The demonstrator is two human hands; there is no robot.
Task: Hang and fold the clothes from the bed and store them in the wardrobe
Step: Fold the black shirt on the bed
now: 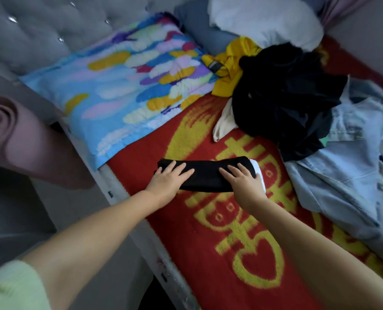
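A black garment (206,174), folded into a narrow strip with a white edge at its right end, lies on the red and yellow blanket (208,231). My left hand (171,179) presses flat on its left end. My right hand (241,179) presses flat on its right part, fingers straight. Farther back lies a heap of unfolded clothes: a black piece (284,97), a yellow piece (230,63), a cream piece (225,121) and a pale denim jacket (347,157) at the right.
A colourful blue pillow (123,86) lies against the grey padded headboard (40,30). A white pillow (264,21) sits at the back. A rolled pink mat (18,139) stands left of the bed edge (130,211).
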